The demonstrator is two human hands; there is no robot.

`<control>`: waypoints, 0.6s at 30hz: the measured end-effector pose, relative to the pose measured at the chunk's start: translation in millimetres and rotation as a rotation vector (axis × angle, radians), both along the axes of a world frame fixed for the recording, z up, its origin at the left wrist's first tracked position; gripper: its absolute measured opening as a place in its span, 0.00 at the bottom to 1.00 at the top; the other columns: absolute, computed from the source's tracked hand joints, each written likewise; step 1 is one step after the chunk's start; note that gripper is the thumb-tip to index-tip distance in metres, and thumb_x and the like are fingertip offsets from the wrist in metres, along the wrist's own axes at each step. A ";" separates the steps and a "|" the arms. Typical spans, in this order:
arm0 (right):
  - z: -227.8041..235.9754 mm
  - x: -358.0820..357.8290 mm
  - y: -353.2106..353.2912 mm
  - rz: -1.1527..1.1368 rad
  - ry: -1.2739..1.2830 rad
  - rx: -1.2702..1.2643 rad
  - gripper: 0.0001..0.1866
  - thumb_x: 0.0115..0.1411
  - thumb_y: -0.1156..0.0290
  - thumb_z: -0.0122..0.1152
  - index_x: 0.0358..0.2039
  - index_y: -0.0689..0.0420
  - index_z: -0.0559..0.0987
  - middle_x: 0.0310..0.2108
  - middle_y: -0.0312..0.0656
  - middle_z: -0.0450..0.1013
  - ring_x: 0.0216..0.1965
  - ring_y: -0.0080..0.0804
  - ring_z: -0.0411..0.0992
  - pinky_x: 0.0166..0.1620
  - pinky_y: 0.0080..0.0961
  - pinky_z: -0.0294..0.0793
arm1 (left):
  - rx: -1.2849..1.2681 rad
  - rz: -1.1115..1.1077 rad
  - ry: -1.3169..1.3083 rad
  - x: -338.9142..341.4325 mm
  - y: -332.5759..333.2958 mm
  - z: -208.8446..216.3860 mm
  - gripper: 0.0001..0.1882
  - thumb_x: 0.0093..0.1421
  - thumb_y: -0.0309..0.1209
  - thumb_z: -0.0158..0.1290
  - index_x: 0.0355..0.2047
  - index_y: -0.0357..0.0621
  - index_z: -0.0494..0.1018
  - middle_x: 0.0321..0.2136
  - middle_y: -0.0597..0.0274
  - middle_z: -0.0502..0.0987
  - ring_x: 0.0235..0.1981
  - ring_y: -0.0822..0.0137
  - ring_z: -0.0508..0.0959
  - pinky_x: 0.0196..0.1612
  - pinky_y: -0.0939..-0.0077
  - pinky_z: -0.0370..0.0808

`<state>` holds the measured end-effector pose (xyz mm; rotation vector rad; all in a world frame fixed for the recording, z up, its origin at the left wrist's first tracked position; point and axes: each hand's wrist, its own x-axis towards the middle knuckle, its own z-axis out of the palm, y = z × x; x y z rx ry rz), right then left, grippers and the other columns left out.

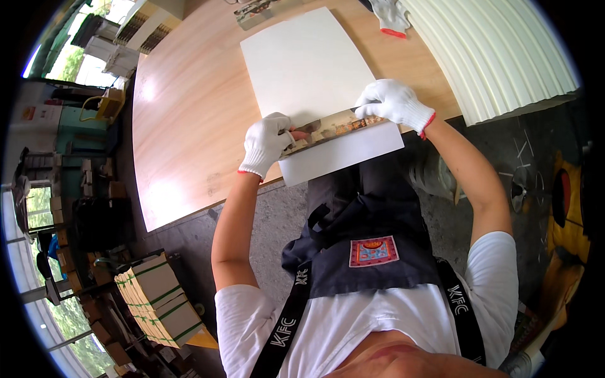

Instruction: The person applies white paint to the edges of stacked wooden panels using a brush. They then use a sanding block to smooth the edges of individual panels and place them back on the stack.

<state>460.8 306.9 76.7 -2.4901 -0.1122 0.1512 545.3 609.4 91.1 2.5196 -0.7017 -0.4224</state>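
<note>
A large white sheet (309, 60) lies on the wooden table, its near end sticking out past the table's front edge. Across it runs a narrow strip with a coloured printed picture (340, 125), slightly tilted up to the right. My left hand (266, 143), in a white knitted glove with a red cuff, has its fingers curled round the strip's left end. At the strip's right end, my right hand (392, 104), gloved the same way, pinches the edge between thumb and fingers. Parts of the strip's ends are hidden under the gloves.
A tall stack of white ridged sheets (491, 57) stands at the right. Near the far edge lie a spare white glove (391, 16) and more printed strips (258, 11). Green-strapped bundles of boards (161, 299) sit at the lower left, beside shelving.
</note>
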 end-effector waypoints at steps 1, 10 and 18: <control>-1.6 -0.4 0.3 0.000 -0.024 -0.007 0.13 0.54 0.51 0.66 0.34 0.44 0.86 0.34 0.32 0.80 0.38 0.31 0.76 0.42 0.30 0.74 | 0.004 0.003 0.016 1.8 0.1 -0.9 0.04 0.53 0.27 0.56 0.25 0.41 0.79 0.28 0.66 0.81 0.25 0.66 0.79 0.30 0.74 0.73; -13.3 -5.2 2.5 0.014 -0.192 0.018 0.11 0.55 0.54 0.66 0.29 0.47 0.84 0.31 0.31 0.78 0.37 0.30 0.74 0.40 0.29 0.73 | -0.058 0.002 0.105 5.3 1.1 -4.5 0.12 0.53 0.32 0.66 0.26 0.37 0.76 0.23 0.63 0.76 0.22 0.73 0.75 0.28 0.75 0.71; -12.4 -7.3 5.6 0.012 -0.242 0.024 0.09 0.54 0.58 0.67 0.28 0.48 0.83 0.29 0.32 0.78 0.36 0.31 0.74 0.38 0.29 0.72 | -0.048 -0.110 -0.037 5.4 4.2 -9.5 0.13 0.53 0.33 0.66 0.28 0.39 0.75 0.26 0.62 0.75 0.23 0.70 0.74 0.30 0.74 0.71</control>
